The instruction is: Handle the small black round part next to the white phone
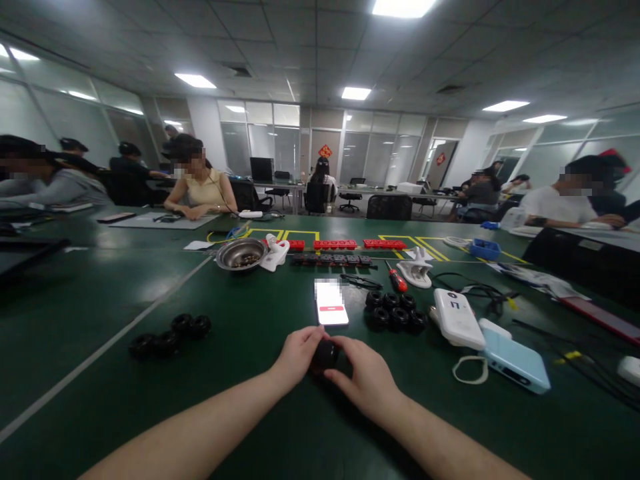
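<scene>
My left hand and my right hand are closed around a small black toy tyre near the front of the green table. The fingers of both hands press on its sides. Just beyond them lies a phone with a lit white screen. To the right of the phone, several similar black tyres are grouped in rows. A smaller group of black tyres lies off to the left.
Farther back on the green table are a metal bowl of small parts, red strips, a black strip and a screwdriver. White and light blue power banks lie right, among cables. Several people sit around.
</scene>
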